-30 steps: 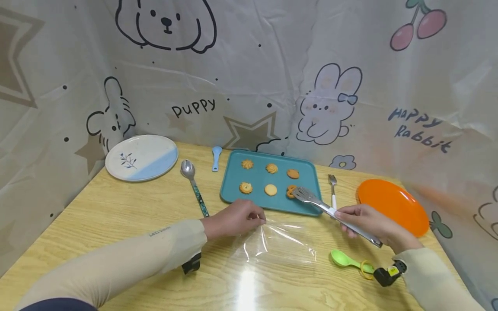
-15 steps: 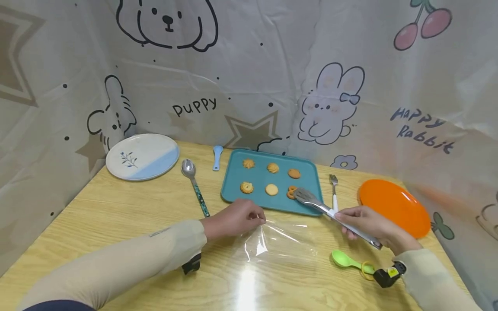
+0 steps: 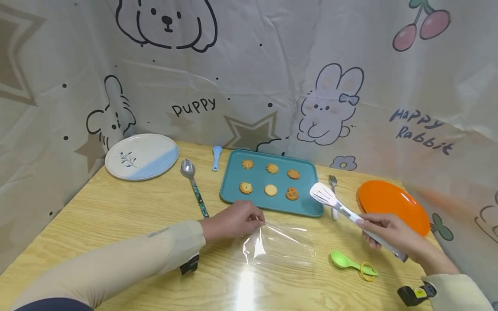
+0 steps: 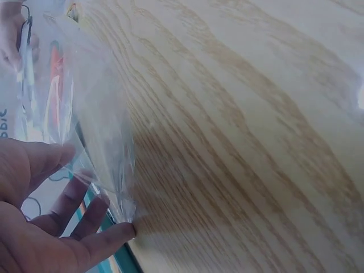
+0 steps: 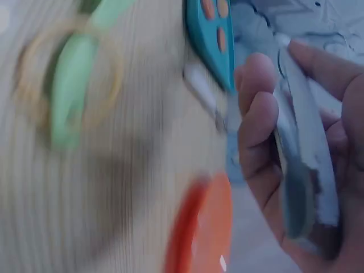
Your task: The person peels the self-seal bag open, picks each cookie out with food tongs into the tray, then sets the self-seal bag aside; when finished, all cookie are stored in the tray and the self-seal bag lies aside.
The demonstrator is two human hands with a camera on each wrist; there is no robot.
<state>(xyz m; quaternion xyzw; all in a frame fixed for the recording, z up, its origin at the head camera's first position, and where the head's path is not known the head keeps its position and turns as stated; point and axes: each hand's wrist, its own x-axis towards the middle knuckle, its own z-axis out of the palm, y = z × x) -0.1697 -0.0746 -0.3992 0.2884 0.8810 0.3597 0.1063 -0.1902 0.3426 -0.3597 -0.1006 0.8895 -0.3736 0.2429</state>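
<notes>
In the head view my left hand pinches the edge of a clear plastic bag just in front of the teal tray. The left wrist view has the thumb and fingers spread about the bag's film. My right hand grips metal tongs by their handles. Their slotted head overlaps the tray's right edge in the head view, with no biscuit showing in it. On the tray several biscuits lie in two rows; a pretzel is the nearest to the tongs.
A white-handled fork lies behind the tongs, left of an orange plate. Near my right hand is a green spoon with a yellow ring. Leftward are a metal spoon, a small blue spoon and a white-and-blue plate.
My right hand has drawn the tongs rightward and back, off the pretzel, which stays on the tray. The tongs have also turned to show their slotted face. My left hand stays at the bag.
</notes>
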